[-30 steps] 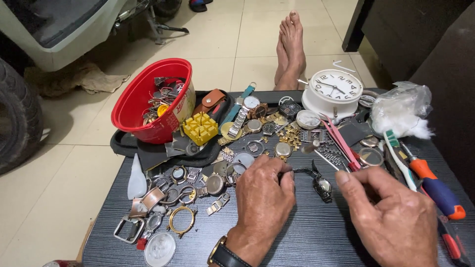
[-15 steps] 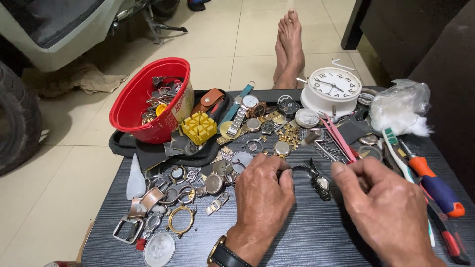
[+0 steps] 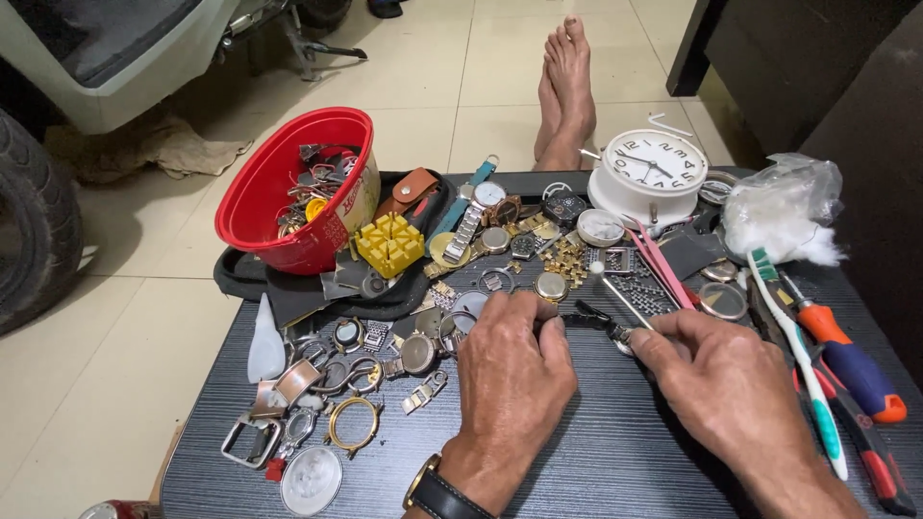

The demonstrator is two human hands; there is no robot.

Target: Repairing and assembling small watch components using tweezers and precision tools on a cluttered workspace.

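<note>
I see my left hand (image 3: 514, 370) resting knuckles-up on the dark, wood-grained tabletop (image 3: 596, 452), fingers curled in and pinching a small black strap piece (image 3: 588, 315) at their tips; what exactly it is I cannot make out, since my fingers cover its near end. My right hand (image 3: 726, 384) lies just beside it, thumb and forefinger closed on a thin metal tool (image 3: 615, 300) whose shaft slants up and left, its lower end touching a small round watch part (image 3: 625, 336) half hidden under my fingertip. The strap piece sits between both hands, nearer the left. Behind them spreads a scatter of shiny metal watch cases, rings and link bracelets. A glossy red plastic bowl (image 3: 279, 192) full of parts stands at the far left, a ridged yellow block (image 3: 389, 243) beside it, a round white clock (image 3: 649, 173) at the far right, and an orange-and-blue screwdriver (image 3: 851, 360) on the right, running towards the edge.
</note>
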